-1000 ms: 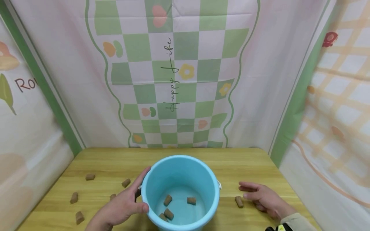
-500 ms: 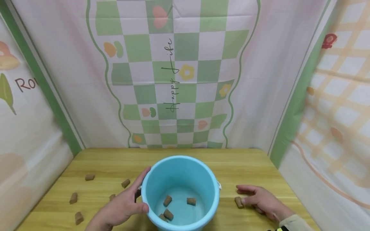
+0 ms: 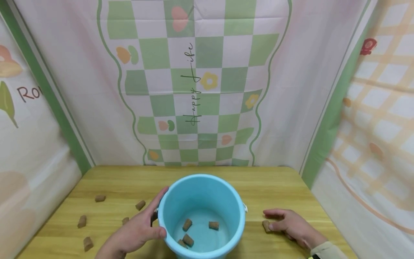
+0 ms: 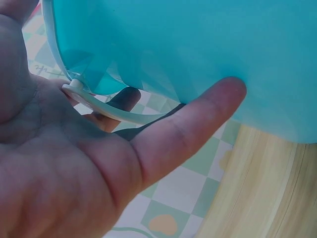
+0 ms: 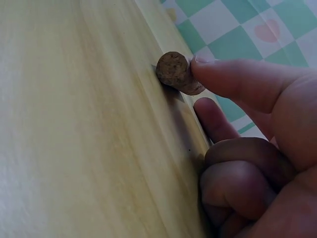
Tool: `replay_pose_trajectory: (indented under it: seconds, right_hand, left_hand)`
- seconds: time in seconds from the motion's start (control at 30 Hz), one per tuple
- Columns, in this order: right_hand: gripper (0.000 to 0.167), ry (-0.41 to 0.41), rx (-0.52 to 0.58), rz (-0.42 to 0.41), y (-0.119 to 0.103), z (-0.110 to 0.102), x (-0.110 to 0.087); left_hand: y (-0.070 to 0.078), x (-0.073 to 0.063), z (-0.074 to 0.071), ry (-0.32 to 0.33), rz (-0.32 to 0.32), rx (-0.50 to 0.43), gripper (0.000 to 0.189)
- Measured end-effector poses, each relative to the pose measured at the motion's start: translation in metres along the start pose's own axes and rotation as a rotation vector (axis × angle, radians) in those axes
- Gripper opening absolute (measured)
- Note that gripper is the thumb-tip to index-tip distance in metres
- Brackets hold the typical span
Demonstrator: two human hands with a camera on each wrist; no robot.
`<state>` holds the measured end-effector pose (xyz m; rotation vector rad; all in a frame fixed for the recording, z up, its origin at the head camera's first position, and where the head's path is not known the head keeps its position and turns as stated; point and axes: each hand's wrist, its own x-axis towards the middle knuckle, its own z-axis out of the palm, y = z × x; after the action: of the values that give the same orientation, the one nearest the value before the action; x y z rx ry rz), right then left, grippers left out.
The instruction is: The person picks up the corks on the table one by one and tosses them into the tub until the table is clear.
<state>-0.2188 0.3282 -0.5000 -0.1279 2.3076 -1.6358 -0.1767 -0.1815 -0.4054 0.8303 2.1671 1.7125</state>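
A light-blue bucket (image 3: 202, 176) stands at the table's front with several corks inside, among them a cork (image 3: 214, 225) and another cork (image 3: 187, 225). My left hand (image 3: 137, 230) rests against its left side, thumb at the rim, fingers spread along the wall. In the left wrist view, a straight finger (image 4: 190, 131) presses the bucket wall (image 4: 198, 44) beside the white handle (image 4: 119, 113). To the bucket's right, my right hand (image 3: 292, 226) touches a cork (image 3: 266, 226) with its thumb. The right wrist view shows that thumb (image 5: 237, 82) against the cork (image 5: 173, 69), lower fingers bent.
Several more corks lie left of the bucket, such as a cork (image 3: 100, 198), a cork (image 3: 82, 221), a cork (image 3: 88, 244) and a cork (image 3: 140, 205). One cork (image 3: 125, 220) is partly behind the left hand. A checked curtain (image 3: 207, 108) hangs behind the wooden table (image 3: 268, 183).
My right hand has moved slightly left and down, and its thumb has come to touch the cork. The left hand and the bucket have stayed put.
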Motion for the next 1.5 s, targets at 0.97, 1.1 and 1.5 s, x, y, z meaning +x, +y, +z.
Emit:
replay_pose_trajectory:
  seconds: [0.97,1.1,1.5]
  right_hand:
    - [0.047,0.072,-0.255,-0.106,-0.0020,0.0088,-0.0035]
    - [0.050,0.073,-0.239,-0.097,-0.0015,0.0081,-0.0034]
    - [0.055,0.042,-0.014,-0.027,0.0010,0.0022,-0.0025]
  left_hand:
    - [-0.0028,-0.0003,-0.0003,0.006,-0.009,-0.008,0.091]
    - [-0.0021,-0.0003,-0.0003,0.005,-0.010,-0.004,0.091]
    - [-0.0015,-0.0001,-0.0001,0.006,-0.017,-0.002,0.092]
